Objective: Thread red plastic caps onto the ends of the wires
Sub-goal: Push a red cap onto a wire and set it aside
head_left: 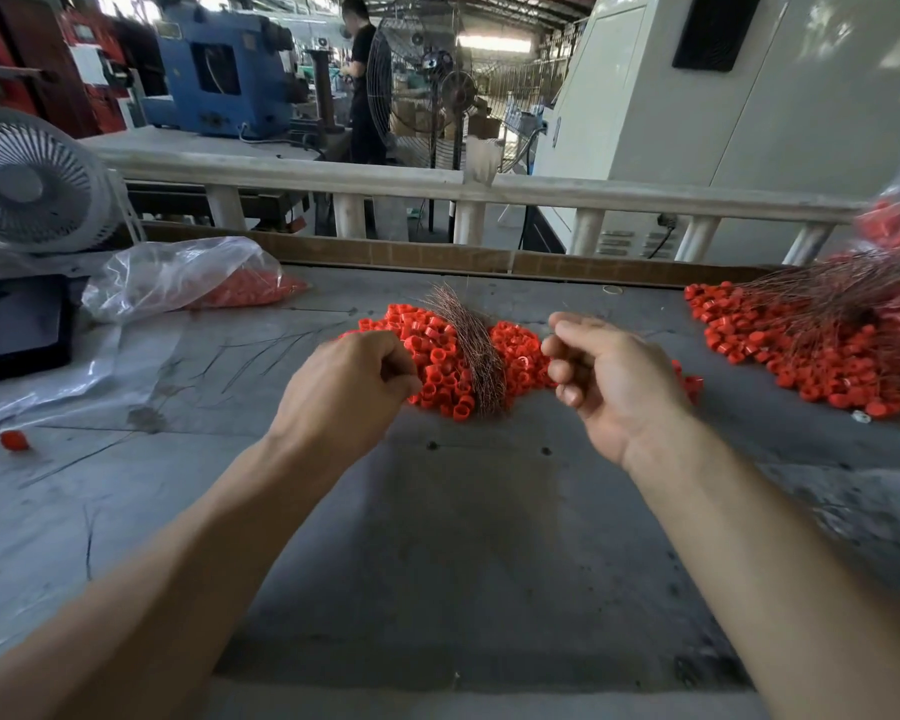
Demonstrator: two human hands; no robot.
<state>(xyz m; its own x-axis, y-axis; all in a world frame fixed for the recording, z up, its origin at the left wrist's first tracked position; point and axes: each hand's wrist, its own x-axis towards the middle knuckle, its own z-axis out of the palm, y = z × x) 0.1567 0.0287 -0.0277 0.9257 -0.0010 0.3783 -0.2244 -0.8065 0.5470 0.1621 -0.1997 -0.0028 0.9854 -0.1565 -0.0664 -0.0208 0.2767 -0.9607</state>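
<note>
A heap of loose red plastic caps [432, 356] lies mid-table, with a bundle of thin copper wires [481, 356] lying across it. My left hand [349, 392] hovers at the heap's left edge with its fingers curled into the palm; anything inside it is hidden. To the right of the heap my right hand [611, 376] is raised, thumb and forefinger pinched together on what looks like a single fine wire. A second heap of caps with wires threaded through them [822, 345] sits at the far right.
A clear plastic bag holding red caps [193, 280] lies at the back left beside a white fan [27, 184] and a black tray [17, 330]. One stray cap [14, 440] and loose wires lie on the left of the grey table [463, 537]. A railing borders the far side.
</note>
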